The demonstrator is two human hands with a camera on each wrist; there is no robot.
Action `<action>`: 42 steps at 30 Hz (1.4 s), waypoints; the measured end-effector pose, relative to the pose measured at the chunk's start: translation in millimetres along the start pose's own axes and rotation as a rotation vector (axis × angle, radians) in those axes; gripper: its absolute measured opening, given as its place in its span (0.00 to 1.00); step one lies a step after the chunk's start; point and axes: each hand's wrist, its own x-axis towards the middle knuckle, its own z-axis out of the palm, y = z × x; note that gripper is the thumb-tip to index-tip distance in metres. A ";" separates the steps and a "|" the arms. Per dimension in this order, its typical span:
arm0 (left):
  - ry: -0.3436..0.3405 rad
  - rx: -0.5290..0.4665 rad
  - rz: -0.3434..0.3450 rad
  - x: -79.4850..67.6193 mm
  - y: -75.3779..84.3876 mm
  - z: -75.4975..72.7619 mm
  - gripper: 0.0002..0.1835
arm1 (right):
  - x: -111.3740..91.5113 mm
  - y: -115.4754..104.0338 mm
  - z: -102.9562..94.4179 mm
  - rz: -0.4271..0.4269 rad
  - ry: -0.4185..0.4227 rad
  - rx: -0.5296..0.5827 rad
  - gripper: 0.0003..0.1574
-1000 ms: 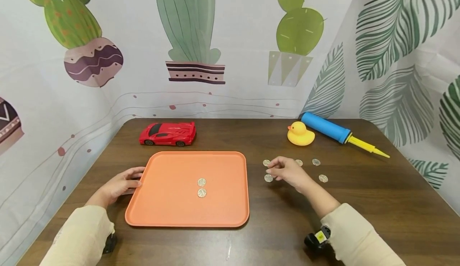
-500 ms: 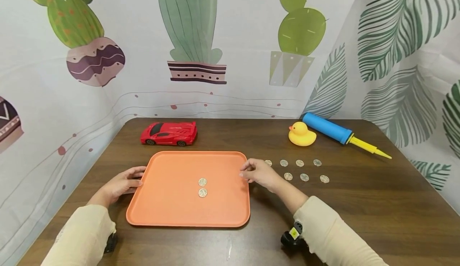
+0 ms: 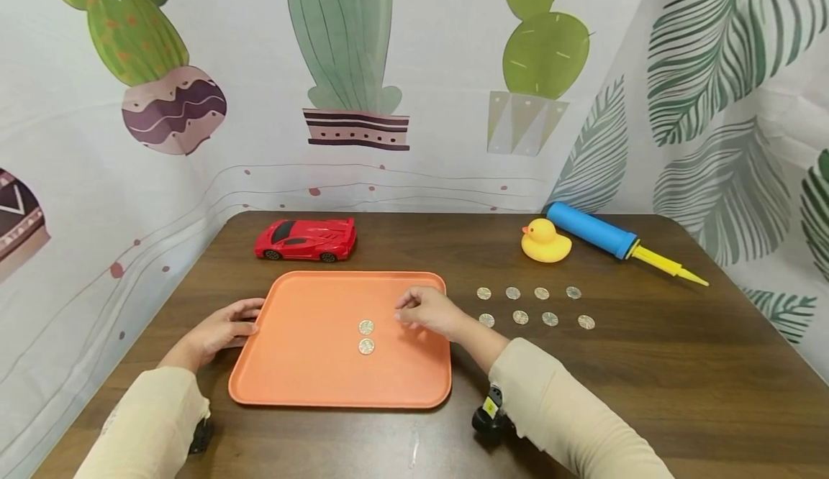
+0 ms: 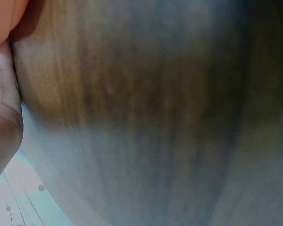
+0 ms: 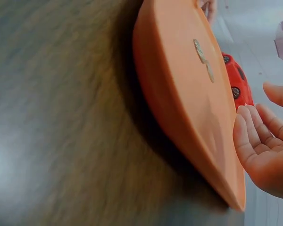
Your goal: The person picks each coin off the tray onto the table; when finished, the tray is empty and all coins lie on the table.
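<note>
My left hand [image 3: 216,331] touches the left rim of an orange tray [image 3: 304,378] with its fingertips. In the left wrist view, an extended finger [image 4: 8,80] reaches the tray's edge. Over the tray's right half is my right hand [image 3: 430,312], thumb and fingers loosely bent. The right wrist view shows a gap between that thumb [image 5: 278,95] and the fingers, with nothing seen in it. Just left of this hand, two coins lie on the tray, the far coin [image 3: 366,327] right above the near coin [image 3: 366,347].
Several coins [image 3: 521,317] lie in two rows on the brown table [image 3: 622,393], right of the tray. Behind the tray stands a red toy car [image 3: 306,239]. A yellow rubber duck [image 3: 546,241] and a blue hand pump [image 3: 591,229] are at the back right, before a printed cloth.
My right hand has moved left from the coins on the table, over the tray's right rim, toward the two coins. The left hand stays at the rim.
</note>
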 end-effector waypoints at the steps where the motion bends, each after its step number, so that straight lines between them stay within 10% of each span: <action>1: -0.001 0.001 0.002 0.1 -0.1 0.0 0.32 | 2.2 -0.7 2.4 0.001 -0.011 0.008 0.11; 20: -0.015 0.001 -0.002 4.0 0.5 0.7 0.31 | 46.4 10.5 23.8 -0.023 -0.129 -0.292 0.12; 42: -0.008 -0.020 0.005 1.1 -1.1 -0.9 0.32 | 39.5 -13.1 46.0 -0.063 -0.067 -0.764 0.11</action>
